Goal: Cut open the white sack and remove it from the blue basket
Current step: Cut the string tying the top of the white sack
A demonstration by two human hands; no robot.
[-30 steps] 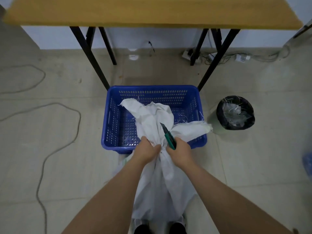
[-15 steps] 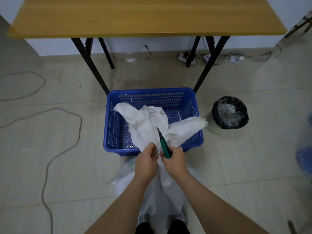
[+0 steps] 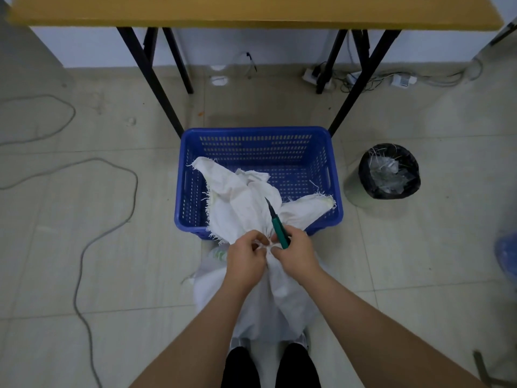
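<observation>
Two cables snake over the pale tiled floor; a wooden table stands above the blue basket, a bin just beside it. Left hand and right hand clench the white sack, draped over the basket's near rim; the right also grips a green cutter.

We've drawn the white sack further toward us; less of it drapes over the blue basket. Our left hand and right hand now pinch its gathered neck slightly apart, fingers loosened.
</observation>
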